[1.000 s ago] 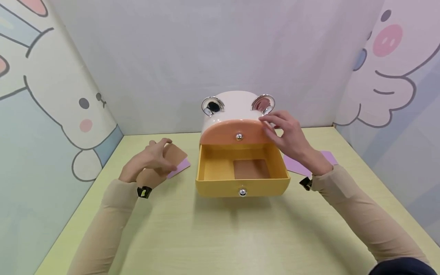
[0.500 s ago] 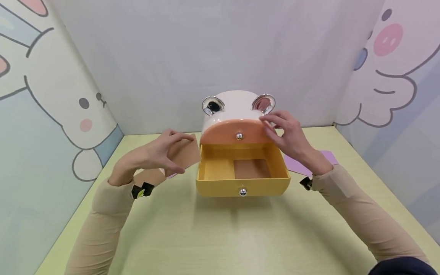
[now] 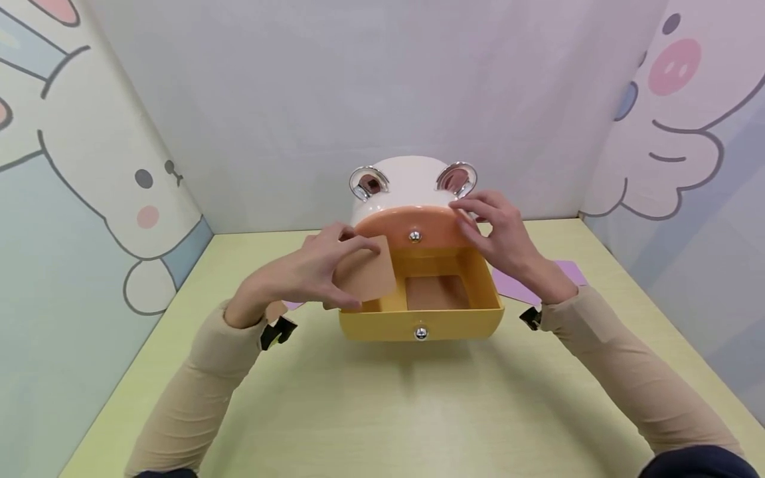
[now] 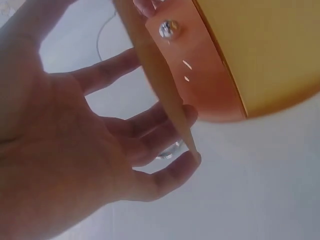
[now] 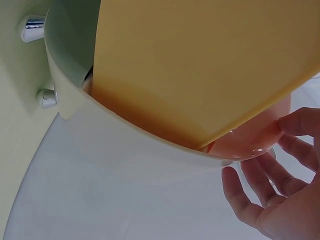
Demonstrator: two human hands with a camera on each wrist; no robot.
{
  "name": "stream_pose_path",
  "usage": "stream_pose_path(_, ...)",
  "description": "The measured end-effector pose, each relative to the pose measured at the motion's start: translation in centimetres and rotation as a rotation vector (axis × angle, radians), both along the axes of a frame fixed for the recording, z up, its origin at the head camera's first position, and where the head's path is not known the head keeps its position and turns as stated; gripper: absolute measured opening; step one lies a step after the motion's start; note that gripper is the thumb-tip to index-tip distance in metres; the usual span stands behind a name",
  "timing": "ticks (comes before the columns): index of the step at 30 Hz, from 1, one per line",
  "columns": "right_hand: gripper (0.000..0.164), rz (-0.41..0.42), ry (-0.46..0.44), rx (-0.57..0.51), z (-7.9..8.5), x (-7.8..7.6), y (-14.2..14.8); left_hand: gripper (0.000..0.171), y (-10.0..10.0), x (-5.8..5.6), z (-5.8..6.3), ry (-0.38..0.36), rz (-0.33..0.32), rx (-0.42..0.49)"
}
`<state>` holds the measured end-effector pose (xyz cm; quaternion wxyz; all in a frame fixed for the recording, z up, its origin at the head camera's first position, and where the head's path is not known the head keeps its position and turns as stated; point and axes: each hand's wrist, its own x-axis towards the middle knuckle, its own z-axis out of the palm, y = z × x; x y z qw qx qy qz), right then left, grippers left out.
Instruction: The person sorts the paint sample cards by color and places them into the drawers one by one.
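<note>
From the head camera, the left hand [image 3: 311,269] has a brown card [image 3: 366,272] in its grip, thumb on the low edge and fingers on the top edge. The card is tilted, over the left part of the yellow drawer [image 3: 421,326], which is pulled out of the white box [image 3: 412,178]. A flat brown piece [image 3: 438,292] lies on the drawer floor, a bit to the right. The right hand [image 3: 502,236] has a light grip on the box's top right corner. A purple card [image 3: 572,271] lies on the table [image 3: 418,411] past the right wrist.

The step looks like putting the card in the drawer. A good way would be to lower it inside the walls, lay it flat on the left, then let go gently.

From the left wrist, the card shows edge-on between the fingers, near the orange front. Fingertips poke past its edge, so they could bump the drawer wall; go slowly.

From the right wrist, the thumb is on the orange front and the fingers are by the rim. A soft hold should stop the box sliding; pushing hard might tip it.
</note>
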<state>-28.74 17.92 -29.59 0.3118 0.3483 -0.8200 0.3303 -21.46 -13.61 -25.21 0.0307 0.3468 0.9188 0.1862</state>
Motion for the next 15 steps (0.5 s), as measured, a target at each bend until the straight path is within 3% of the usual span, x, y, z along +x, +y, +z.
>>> stream_pose_path(15, 0.022, -0.004, -0.010, 0.001, -0.1, 0.1, -0.1, 0.067, 2.7, -0.4, -1.1, 0.057, -0.055, 0.016)
